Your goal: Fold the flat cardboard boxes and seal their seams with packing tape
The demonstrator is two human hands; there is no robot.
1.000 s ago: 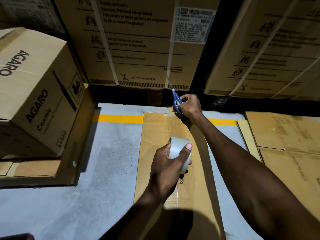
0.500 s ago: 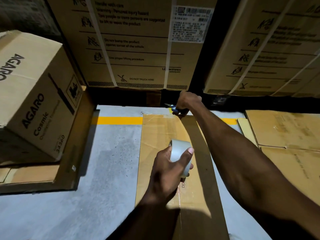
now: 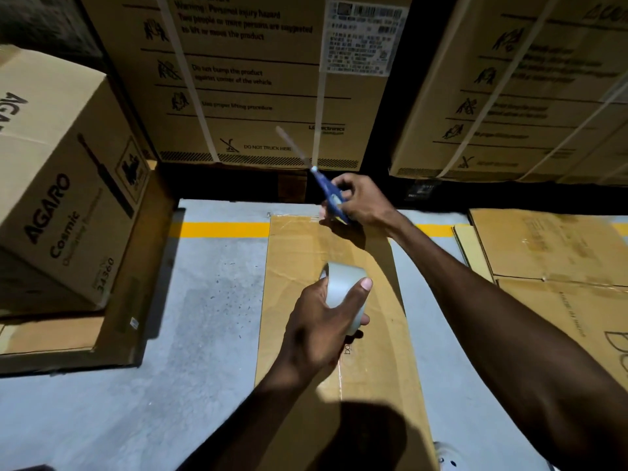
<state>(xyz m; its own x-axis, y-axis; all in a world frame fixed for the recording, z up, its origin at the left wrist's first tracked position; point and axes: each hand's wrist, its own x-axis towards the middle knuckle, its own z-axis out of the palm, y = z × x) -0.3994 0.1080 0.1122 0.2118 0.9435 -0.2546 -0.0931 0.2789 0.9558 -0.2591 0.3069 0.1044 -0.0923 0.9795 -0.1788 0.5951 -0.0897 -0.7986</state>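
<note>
right arm stretched forward, right hand curled round blue scissors, blades up. left hand grips tape roll above flat cardboard box on floor.

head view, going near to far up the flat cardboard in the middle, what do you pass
left hand gripping the tape roll → bare stretch of the flat cardboard → right hand holding the blue-handled scissors at its far edge → big strapped carton behind
</note>
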